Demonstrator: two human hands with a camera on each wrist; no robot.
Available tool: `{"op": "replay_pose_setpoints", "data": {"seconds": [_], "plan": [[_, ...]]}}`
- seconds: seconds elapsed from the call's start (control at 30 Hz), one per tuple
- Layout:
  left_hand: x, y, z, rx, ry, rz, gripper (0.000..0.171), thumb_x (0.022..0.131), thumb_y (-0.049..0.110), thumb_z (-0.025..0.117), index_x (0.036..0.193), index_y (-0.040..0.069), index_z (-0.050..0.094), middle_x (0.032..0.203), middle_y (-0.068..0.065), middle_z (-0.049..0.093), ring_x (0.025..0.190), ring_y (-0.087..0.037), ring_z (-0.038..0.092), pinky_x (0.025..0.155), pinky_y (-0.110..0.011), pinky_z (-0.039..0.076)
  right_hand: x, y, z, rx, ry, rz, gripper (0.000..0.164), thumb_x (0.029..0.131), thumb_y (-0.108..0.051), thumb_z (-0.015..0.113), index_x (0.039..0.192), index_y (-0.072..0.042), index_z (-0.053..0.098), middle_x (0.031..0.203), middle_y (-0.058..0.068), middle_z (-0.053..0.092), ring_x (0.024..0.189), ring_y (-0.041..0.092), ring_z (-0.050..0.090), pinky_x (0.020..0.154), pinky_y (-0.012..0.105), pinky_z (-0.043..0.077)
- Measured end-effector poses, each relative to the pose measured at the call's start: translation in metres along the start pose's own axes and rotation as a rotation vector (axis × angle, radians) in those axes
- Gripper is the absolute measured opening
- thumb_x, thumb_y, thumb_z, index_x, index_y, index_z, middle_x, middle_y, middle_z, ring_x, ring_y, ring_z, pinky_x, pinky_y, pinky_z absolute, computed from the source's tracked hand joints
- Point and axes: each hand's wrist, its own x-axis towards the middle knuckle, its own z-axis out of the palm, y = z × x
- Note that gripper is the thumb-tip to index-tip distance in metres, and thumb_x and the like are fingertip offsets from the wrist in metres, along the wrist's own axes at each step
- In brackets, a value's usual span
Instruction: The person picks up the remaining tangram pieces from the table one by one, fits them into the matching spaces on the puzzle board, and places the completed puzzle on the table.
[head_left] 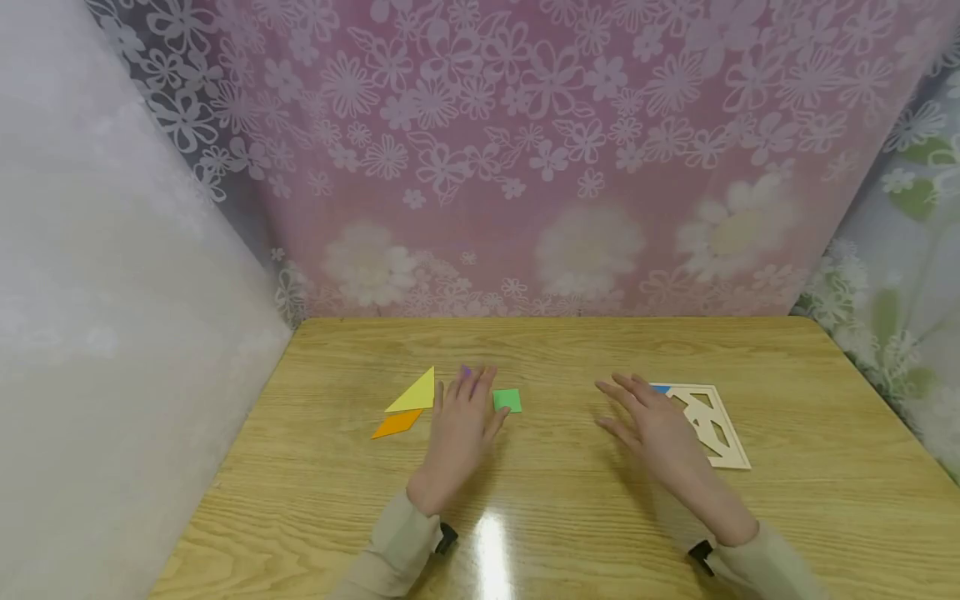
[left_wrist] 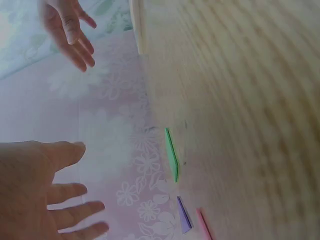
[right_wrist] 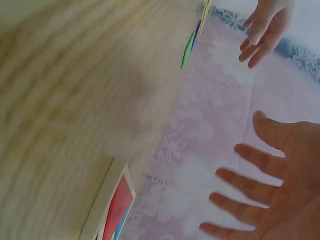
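Observation:
My left hand (head_left: pixel 459 429) hovers above the table with its fingers spread and nothing held. Beside its thumb lies a green square piece (head_left: pixel 513 399). A small purple piece (head_left: pixel 467 370) shows partly from behind its fingertips, and a thin pink piece (left_wrist: pixel 204 224) appears near it in the left wrist view. Left of this hand lie a yellow triangle (head_left: pixel 418 394) and an orange parallelogram (head_left: pixel 398 423). My right hand (head_left: pixel 667 433), fingers apart and holding nothing, overlaps a pale wooden puzzle board (head_left: pixel 733 442) with cut-out shapes. Blue (head_left: pixel 660 389) and red (right_wrist: pixel 119 202) pieces sit at the board.
Both hands are over a wood-grain table (head_left: pixel 570 517). A pink floral curtain (head_left: pixel 510 167) hangs along its far edge, with a white cloth (head_left: pixel 135 333) at the left and a floral cloth (head_left: pixel 900 275) at the right. Black bands (head_left: pixel 446 538) circle the wrists.

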Motion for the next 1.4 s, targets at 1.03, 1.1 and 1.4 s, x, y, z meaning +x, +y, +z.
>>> {"op": "replay_pose_setpoints", "data": {"seconds": [1.03, 1.1, 1.4], "plan": [[0.055, 0.112, 0.038, -0.092, -0.239, 0.142, 0.053, 0.105, 0.039, 0.054, 0.149, 0.009, 0.049, 0.148, -0.006, 0.054, 0.134, -0.020, 0.053, 0.110, -0.031, 0.044, -0.039, 0.124, -0.046, -0.015, -0.147, 0.051, 0.060, 0.092, -0.020, 0.076, 0.141, 0.003, 0.052, 0.145, 0.032, 0.044, 0.120, 0.055, 0.050, 0.083, 0.064, 0.049], [0.056, 0.121, 0.045, -0.052, -0.284, 0.160, 0.056, 0.106, 0.041, 0.053, 0.151, 0.009, 0.047, 0.150, -0.005, 0.052, 0.137, -0.019, 0.050, 0.112, -0.029, 0.040, -0.041, 0.131, -0.044, -0.011, -0.222, 0.084, 0.064, 0.093, -0.026, 0.074, 0.143, 0.006, 0.049, 0.148, 0.034, 0.040, 0.128, 0.057, 0.043, 0.090, 0.068, 0.045], [0.057, 0.149, 0.067, -0.035, -0.535, 0.100, 0.073, 0.101, 0.058, 0.048, 0.160, 0.019, 0.031, 0.165, 0.004, 0.029, 0.150, -0.019, 0.032, 0.117, -0.043, 0.036, -0.049, 0.150, -0.041, 0.000, -0.403, 0.131, 0.083, 0.094, -0.040, 0.071, 0.151, 0.010, 0.037, 0.156, 0.034, 0.030, 0.144, 0.056, 0.023, 0.102, 0.076, 0.030]]}}
